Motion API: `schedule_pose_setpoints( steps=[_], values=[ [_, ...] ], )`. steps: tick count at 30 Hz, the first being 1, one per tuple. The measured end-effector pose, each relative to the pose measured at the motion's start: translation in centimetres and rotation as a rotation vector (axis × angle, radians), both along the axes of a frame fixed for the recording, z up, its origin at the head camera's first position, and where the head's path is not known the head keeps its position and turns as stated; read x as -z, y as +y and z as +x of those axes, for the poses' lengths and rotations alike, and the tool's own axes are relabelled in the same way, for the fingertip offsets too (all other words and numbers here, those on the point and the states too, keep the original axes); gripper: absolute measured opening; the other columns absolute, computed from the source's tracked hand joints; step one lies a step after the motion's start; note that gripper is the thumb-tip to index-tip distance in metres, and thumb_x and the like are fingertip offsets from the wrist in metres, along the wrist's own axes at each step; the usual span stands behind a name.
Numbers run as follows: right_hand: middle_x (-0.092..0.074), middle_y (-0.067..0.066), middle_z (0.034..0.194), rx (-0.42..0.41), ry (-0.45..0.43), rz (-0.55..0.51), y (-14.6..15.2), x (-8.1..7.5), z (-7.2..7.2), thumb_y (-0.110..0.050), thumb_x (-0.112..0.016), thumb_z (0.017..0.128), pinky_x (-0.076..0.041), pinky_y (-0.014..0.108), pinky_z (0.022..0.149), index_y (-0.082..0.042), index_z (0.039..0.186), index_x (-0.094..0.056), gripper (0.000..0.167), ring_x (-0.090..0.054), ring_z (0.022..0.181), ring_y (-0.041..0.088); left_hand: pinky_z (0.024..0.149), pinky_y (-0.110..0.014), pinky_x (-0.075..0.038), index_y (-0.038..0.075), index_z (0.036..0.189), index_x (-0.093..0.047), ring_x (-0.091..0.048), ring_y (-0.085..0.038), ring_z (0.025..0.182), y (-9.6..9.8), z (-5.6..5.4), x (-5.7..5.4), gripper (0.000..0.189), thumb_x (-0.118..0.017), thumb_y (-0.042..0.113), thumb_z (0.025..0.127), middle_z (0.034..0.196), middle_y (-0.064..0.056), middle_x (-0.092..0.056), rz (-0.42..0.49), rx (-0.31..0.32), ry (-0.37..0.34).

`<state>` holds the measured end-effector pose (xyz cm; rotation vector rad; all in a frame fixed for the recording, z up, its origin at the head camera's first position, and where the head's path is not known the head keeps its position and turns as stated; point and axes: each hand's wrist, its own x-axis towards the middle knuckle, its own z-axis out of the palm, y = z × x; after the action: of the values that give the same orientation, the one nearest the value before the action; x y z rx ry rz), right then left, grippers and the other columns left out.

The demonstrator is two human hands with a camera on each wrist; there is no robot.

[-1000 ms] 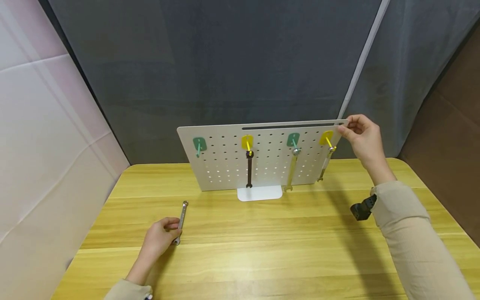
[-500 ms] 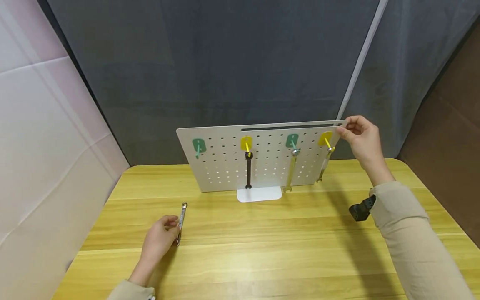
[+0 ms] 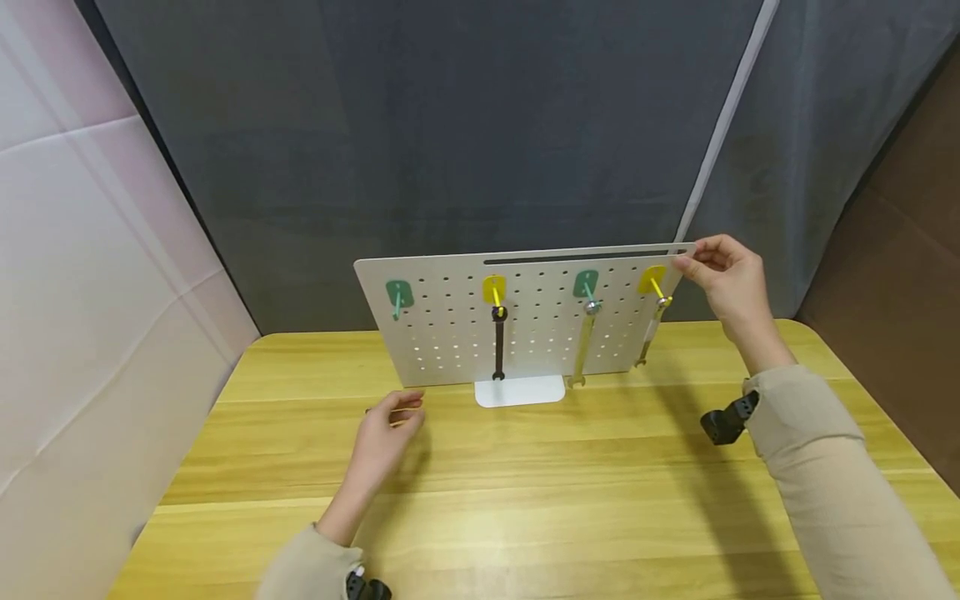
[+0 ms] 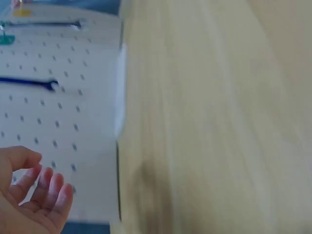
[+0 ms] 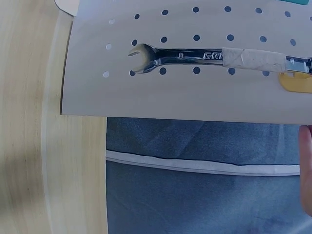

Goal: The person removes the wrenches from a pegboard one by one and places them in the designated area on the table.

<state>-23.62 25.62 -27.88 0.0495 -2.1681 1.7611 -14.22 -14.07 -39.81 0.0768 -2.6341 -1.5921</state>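
Note:
In the head view my right hand pinches the top right corner of a white metal pegboard that stands on the table. My left hand hovers before the board's lower left corner, thumb and loosely bent fingers apart. The left wrist view shows nothing between those fingers. A small dark tip beside this hand is all that shows where a wrench lay; the hand and forearm hide that spot. From the board's hooks hang a dark wrench, a brass-toned wrench and a chrome wrench with tape on its shank.
The leftmost green hook bears nothing. A white base plate juts out in front of the board onto the wooden table. Dark cloth hangs behind, with pale cloth at the left and brown cloth at the right.
My left hand has moved away from its grip on the wrench's lower part, forward and right towards the board. The wrench is now almost wholly hidden. My right hand keeps its hold on the corner.

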Motion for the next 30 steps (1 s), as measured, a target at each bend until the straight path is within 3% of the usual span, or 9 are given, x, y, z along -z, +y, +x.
schedule_pose_setpoints(
  steps=[6,11,24,30],
  values=[
    [-0.058,-0.014,0.079,-0.047,0.029,-0.078,-0.2,0.1,0.1,-0.005,-0.067,0.086,-0.051,0.003,0.069,-0.019,0.085,-0.058,0.017,-0.053,0.077,0.001,0.1,-0.042,-0.051,-0.005,0.127,-0.055,-0.058,-0.036,0.113,3.4,-0.8,-0.9,0.037,-0.057,0.001,0.09,0.126,-0.025,-0.059,0.167,0.049,0.049],
    [-0.058,-0.014,0.078,-0.061,0.044,-0.081,-0.2,0.2,0.1,-0.002,-0.066,0.086,-0.052,0.004,0.069,-0.019,0.084,-0.058,0.019,-0.054,0.075,0.001,0.106,-0.046,-0.046,-0.005,0.131,-0.052,-0.053,-0.04,0.122,5.6,-1.3,-1.5,0.041,-0.057,0.001,0.09,0.133,-0.025,-0.055,0.255,0.098,0.078],
    [-0.057,-0.013,0.079,-0.065,0.054,-0.065,0.0,0.3,-0.1,0.001,-0.063,0.087,-0.052,0.003,0.068,-0.019,0.085,-0.056,0.021,-0.053,0.075,0.0,0.116,-0.051,-0.031,0.0,0.142,-0.039,-0.041,-0.037,0.136,8.5,-2.1,-1.8,0.052,-0.052,0.002,0.092,0.146,-0.02,-0.043,0.298,0.175,0.073],
    [-0.056,-0.014,0.079,-0.054,0.052,-0.017,-0.1,0.3,-0.1,0.0,-0.063,0.088,-0.051,0.003,0.069,-0.02,0.086,-0.056,0.022,-0.053,0.075,0.0,0.113,-0.047,-0.039,-0.003,0.14,-0.041,-0.05,-0.037,0.128,8.9,-2.0,-1.7,0.049,-0.051,0.0,0.092,0.136,-0.025,-0.052,0.338,0.198,0.082]
  ],
)
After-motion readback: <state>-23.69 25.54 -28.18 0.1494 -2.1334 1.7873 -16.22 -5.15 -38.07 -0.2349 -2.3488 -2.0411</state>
